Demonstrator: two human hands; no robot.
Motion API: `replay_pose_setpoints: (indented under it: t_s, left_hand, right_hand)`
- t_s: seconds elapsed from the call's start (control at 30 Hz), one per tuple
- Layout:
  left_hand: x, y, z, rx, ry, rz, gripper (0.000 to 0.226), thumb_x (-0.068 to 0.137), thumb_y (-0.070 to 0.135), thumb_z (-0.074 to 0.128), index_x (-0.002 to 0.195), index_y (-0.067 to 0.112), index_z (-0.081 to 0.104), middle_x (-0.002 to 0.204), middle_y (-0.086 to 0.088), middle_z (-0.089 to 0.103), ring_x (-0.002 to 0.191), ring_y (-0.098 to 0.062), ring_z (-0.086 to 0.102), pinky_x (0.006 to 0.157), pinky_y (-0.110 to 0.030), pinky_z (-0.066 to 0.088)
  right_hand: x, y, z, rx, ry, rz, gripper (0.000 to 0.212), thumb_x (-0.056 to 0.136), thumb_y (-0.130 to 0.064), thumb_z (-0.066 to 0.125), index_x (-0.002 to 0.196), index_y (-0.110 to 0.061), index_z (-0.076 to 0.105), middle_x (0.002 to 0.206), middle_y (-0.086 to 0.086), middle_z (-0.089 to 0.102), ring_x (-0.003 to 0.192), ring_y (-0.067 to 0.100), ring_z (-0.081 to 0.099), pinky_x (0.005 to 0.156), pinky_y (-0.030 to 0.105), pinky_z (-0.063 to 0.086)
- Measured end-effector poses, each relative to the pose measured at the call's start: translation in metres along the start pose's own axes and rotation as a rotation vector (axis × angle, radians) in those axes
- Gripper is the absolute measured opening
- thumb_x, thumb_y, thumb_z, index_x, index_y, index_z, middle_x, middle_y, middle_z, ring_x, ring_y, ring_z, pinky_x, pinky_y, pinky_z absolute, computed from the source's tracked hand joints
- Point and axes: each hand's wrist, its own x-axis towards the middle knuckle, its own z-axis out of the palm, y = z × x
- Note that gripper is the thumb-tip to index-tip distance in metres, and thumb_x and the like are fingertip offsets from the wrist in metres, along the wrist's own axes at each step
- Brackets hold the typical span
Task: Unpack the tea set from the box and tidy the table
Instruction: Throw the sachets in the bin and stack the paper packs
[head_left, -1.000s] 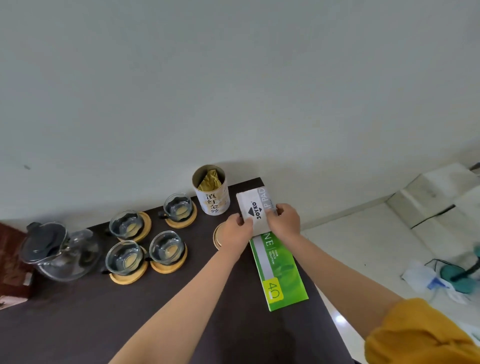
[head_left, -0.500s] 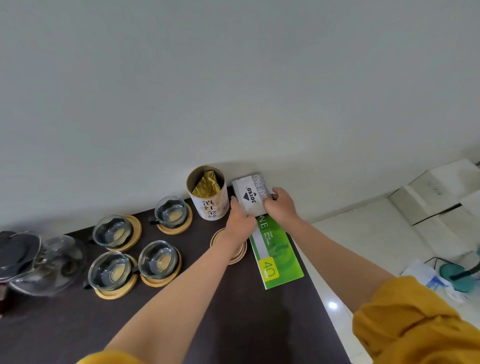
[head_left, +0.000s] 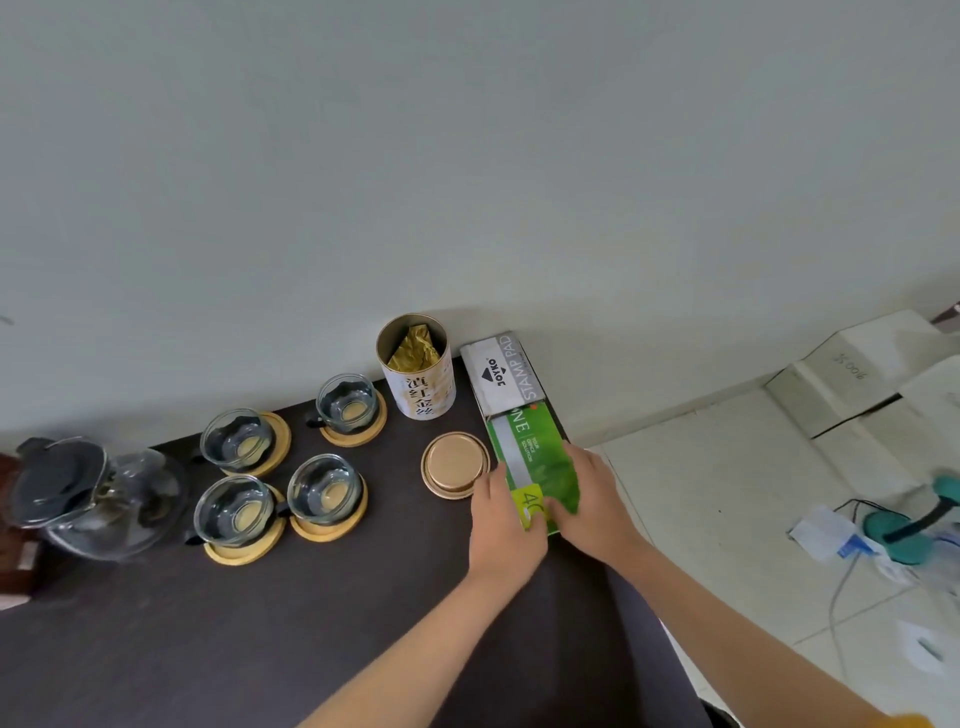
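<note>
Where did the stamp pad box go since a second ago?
Yes, it moved: the stamp pad box now lies by the wall beside the tea canister, out of both hands.

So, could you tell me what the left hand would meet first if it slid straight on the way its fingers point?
Probably the stamp pad box, along the green box; the left hand looks aimed just past the lid.
</note>
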Motion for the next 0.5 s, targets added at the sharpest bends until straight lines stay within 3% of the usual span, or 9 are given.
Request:
replay_pose_setpoints:
  t_s: [0.07, 0.13, 0.23, 0.37, 0.5]
  left_hand:
    - [-0.016, -0.005, 0.005, 0.014, -0.019, -0.022, 0.065, 0.072, 0.014, 0.067, 0.132, 0.018, 0.041, 0.122, 0.002, 0.043, 0.119, -0.014, 0.039, 0.094, -0.019, 0.034]
    - [-0.023, -0.009, 0.007, 0.035, -0.045, -0.046, 0.073, 0.072, 0.014, 0.070, 0.137, 0.016, 0.036, 0.126, 0.002, 0.039, 0.121, -0.012, 0.038, 0.095, -0.017, 0.034]
    - [-0.024, -0.009, 0.004, 0.076, -0.077, -0.038, 0.075, 0.076, 0.010, 0.067, 0.141, 0.014, 0.030, 0.129, 0.001, 0.035, 0.121, -0.013, 0.040, 0.094, -0.017, 0.036]
    - [-0.017, -0.010, 0.000, 0.095, -0.085, 0.020, 0.061, 0.076, 0.003, 0.061, 0.131, 0.019, 0.040, 0.116, 0.002, 0.041, 0.106, -0.017, 0.052, 0.089, -0.027, 0.047]
    - [-0.012, -0.012, 0.000, 0.148, -0.120, 0.079, 0.061, 0.075, 0.002, 0.062, 0.130, 0.017, 0.042, 0.115, -0.002, 0.043, 0.104, -0.017, 0.051, 0.087, -0.023, 0.044]
  right_hand:
    - [-0.026, 0.000, -0.003, -0.043, 0.001, -0.017, 0.075, 0.072, -0.029, 0.068, 0.140, -0.012, 0.041, 0.133, 0.002, 0.043, 0.121, 0.017, 0.039, 0.103, 0.027, 0.030]
    - [-0.043, 0.002, -0.005, -0.077, -0.020, -0.043, 0.079, 0.070, -0.025, 0.069, 0.141, -0.007, 0.039, 0.137, 0.009, 0.038, 0.125, 0.020, 0.033, 0.104, 0.026, 0.023]
    - [-0.054, 0.011, -0.005, -0.136, 0.012, -0.073, 0.074, 0.073, -0.022, 0.071, 0.140, -0.009, 0.043, 0.138, 0.010, 0.040, 0.126, 0.025, 0.034, 0.106, 0.031, 0.030]
    - [-0.053, 0.009, -0.001, -0.173, 0.082, -0.041, 0.056, 0.082, -0.012, 0.069, 0.134, -0.007, 0.051, 0.131, 0.008, 0.049, 0.123, 0.025, 0.040, 0.102, 0.032, 0.039]
    - [-0.046, 0.003, 0.005, -0.242, 0.075, -0.048, 0.045, 0.083, 0.000, 0.063, 0.127, -0.004, 0.055, 0.128, 0.014, 0.051, 0.118, 0.032, 0.044, 0.095, 0.040, 0.047]
